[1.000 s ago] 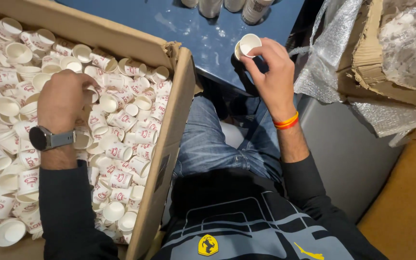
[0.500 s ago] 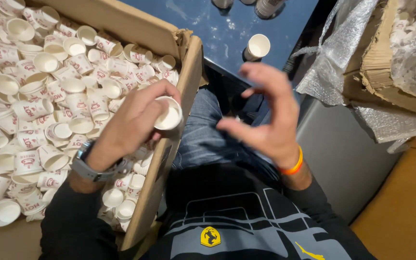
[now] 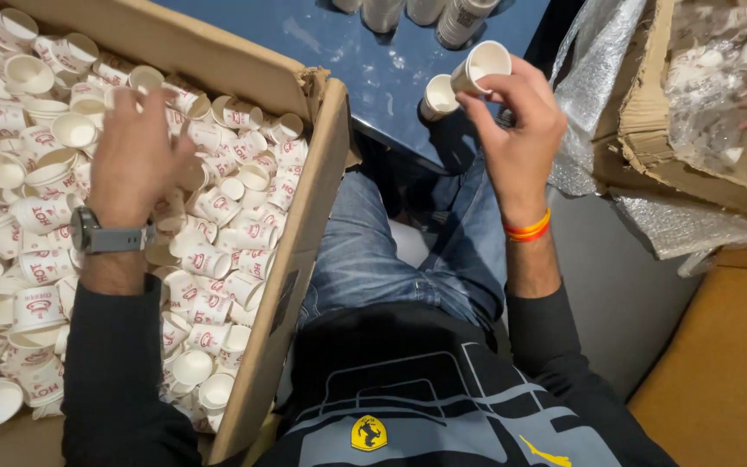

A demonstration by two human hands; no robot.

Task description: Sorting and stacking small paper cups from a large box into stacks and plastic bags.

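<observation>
While the right hand [image 3: 520,138] pinches a paper cup [image 3: 481,67], loose cups [image 3: 218,259] fill the cardboard box [image 3: 304,225].

- A dark blue tabletop [image 3: 373,60] carries the things; its surface is glossy, with pale scuffs and specks near its middle.
- One small white paper cup [image 3: 437,95] stands upright on it, near the tabletop's front corner.
- Beyond that cup, at the far edge, stand several stacks of cups [image 3: 425,13], cut off by the frame.
- Left of the cup, a big cardboard box [image 3: 317,216] of loose cups presses against the tabletop's edge.
</observation>
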